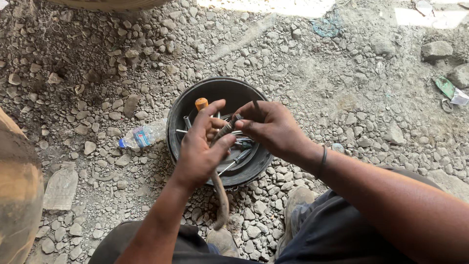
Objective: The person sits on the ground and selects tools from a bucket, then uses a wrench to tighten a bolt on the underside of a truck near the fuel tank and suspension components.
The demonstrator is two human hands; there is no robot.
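My left hand (201,149) grips a dusty brown rubber hose (222,200) that hangs down toward my shoes. My right hand (273,128) pinches the hose's upper metal fitting (225,128) and also holds a thin dark rod (256,108) sticking up. Both hands hover over a round black tub (188,105) on the gravel. Inside the tub lie several tools, among them an orange-handled screwdriver (201,103) and a metal socket (187,121).
Loose grey gravel covers the ground. A crushed plastic bottle with a blue label (142,136) lies left of the tub, a flattened bottle (60,187) farther left. A big dusty tyre (17,195) fills the left edge. Larger stones (436,49) sit at upper right.
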